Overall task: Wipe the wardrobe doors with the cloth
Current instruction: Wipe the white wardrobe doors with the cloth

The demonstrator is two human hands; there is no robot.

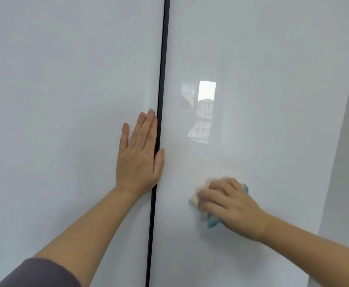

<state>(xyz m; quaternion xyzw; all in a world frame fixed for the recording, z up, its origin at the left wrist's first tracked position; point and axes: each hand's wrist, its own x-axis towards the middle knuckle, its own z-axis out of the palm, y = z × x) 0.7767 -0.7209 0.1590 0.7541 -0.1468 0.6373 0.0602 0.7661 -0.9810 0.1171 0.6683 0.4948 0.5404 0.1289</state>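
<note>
Glossy white wardrobe panels fill nearly the whole view: left door [66,100] and right door [272,100], split by a thin dark strip [161,79] running top to bottom. Plain pale wall [347,162] shows at the far right, past the right door's edge. A window reflection [202,108] sits on the right door, above the hands, with buildings faintly visible in it. Left hand [138,160] lies flat on the left door right beside the strip, palm to the surface, fingers straight and pointing up, three of them close together, little finger a bit apart. Its thumb crosses the strip and the tip touches the edge of the right door. It holds nothing. Bare forearm, with a dark greyish sleeve [39,274] at the bottom left corner. Right hand [231,204] is on the lower middle of the right door, fingers curled over a bunched cloth [211,221] and pressing it against the panel. Cloth is teal with a whitish part. The whitish bit sticks out at the fingertips, and teal shows below the hand and at its upper right. Fingertips and the whitish part are blurred. Cloth touches the right door only, well apart from the strip and below the reflection. Right forearm is bare, coming in from the lower right.
</note>
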